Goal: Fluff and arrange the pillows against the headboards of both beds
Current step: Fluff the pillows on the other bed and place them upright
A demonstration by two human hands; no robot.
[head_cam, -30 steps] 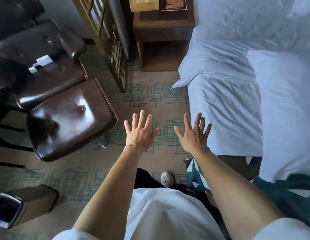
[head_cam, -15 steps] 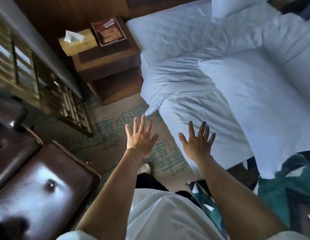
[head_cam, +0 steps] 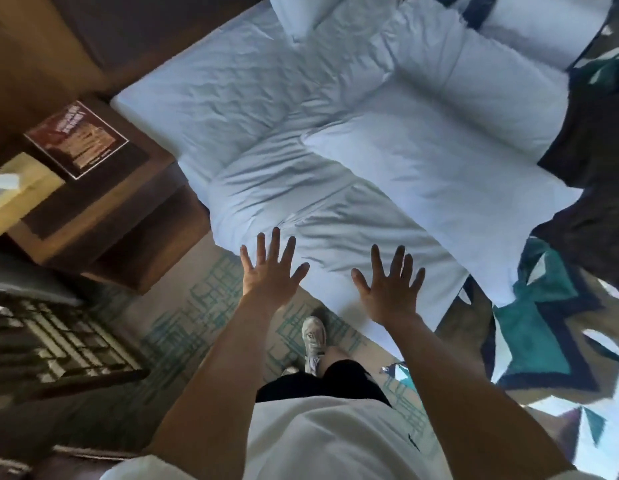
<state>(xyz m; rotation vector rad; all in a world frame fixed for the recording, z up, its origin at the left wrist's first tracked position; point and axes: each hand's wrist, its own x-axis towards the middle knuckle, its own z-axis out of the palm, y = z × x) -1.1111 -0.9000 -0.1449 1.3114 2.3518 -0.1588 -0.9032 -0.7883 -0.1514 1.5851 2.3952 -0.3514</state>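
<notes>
My left hand (head_cam: pixel 270 271) and right hand (head_cam: pixel 391 292) are spread wide, holding nothing. Ahead of them lies the rumpled white duvet (head_cam: pixel 387 174); a pillow (head_cam: pixel 301 15) sits far beyond.

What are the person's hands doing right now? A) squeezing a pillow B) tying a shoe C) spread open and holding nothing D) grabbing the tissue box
C: the left hand and the right hand are both held out flat with fingers spread wide, empty, over the edge of the bed; the pillow is far up the bed, untouched.
</notes>
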